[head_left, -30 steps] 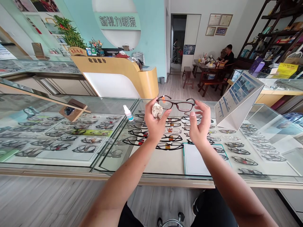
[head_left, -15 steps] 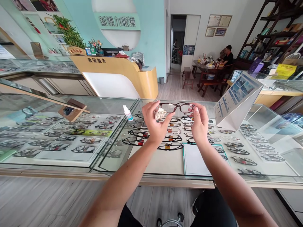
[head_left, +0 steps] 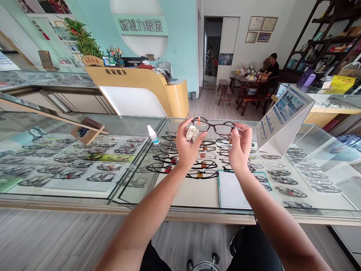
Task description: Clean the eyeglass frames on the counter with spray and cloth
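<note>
A pair of dark-framed eyeglasses (head_left: 213, 128) is held up level above the glass counter, between both hands. My left hand (head_left: 187, 145) grips its left side, and a crumpled pale cloth (head_left: 192, 133) is tucked in the same hand. My right hand (head_left: 239, 146) pinches the right side of the frame near the hinge. An orange sticker shows through the left lens. To the left of my left hand, a small white spray bottle (head_left: 152, 134) stands on the counter top.
The glass display counter (head_left: 175, 215) holds several rows of eyeglasses. A tent-shaped sign (head_left: 284, 118) stands at right, and a wooden stand (head_left: 88, 131) at left. A white, teal-edged sheet (head_left: 234, 190) lies near the front. A person (head_left: 273, 67) sits at a far table.
The eyeglasses have shifted slightly right and turned, so the orange sticker is now visible through the left lens. Both hands have moved a little right with them.
</note>
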`<state>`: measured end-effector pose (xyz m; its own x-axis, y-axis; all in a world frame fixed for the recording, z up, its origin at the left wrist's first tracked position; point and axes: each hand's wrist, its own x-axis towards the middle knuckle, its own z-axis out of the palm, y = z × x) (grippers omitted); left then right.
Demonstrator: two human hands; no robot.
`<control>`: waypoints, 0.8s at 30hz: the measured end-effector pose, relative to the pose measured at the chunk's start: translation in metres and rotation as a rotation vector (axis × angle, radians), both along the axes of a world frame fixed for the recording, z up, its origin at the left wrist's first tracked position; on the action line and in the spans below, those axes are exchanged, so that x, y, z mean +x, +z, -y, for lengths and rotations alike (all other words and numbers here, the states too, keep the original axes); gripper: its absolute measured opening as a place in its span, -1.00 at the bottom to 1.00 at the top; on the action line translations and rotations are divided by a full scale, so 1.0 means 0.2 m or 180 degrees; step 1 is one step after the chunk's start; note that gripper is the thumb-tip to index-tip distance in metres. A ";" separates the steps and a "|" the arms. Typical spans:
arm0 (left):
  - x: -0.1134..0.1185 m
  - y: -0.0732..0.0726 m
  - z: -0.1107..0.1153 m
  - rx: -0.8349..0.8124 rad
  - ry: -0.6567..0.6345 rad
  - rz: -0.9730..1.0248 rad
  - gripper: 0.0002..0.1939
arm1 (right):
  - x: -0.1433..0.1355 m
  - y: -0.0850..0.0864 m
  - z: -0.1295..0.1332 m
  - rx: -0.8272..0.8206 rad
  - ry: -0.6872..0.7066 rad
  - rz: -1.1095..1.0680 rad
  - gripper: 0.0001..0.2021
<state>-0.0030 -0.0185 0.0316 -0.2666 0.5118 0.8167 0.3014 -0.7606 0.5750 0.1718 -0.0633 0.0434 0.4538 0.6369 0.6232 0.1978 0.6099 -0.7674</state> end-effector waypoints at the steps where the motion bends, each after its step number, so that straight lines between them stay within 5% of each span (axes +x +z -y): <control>1: 0.00 0.00 0.00 0.0006 0.0025 -0.0018 -0.28 | 0.00 0.00 0.00 -0.0001 0.0001 0.0016 -0.68; 10: -0.03 0.01 0.02 0.0845 0.0346 -0.0328 -0.29 | 0.01 0.00 0.00 0.0175 0.0167 -0.0078 -0.70; 24: 0.00 -0.01 0.02 0.0039 -0.0117 -0.0083 -0.30 | 0.00 0.07 0.03 0.0334 0.0416 -0.0242 -0.67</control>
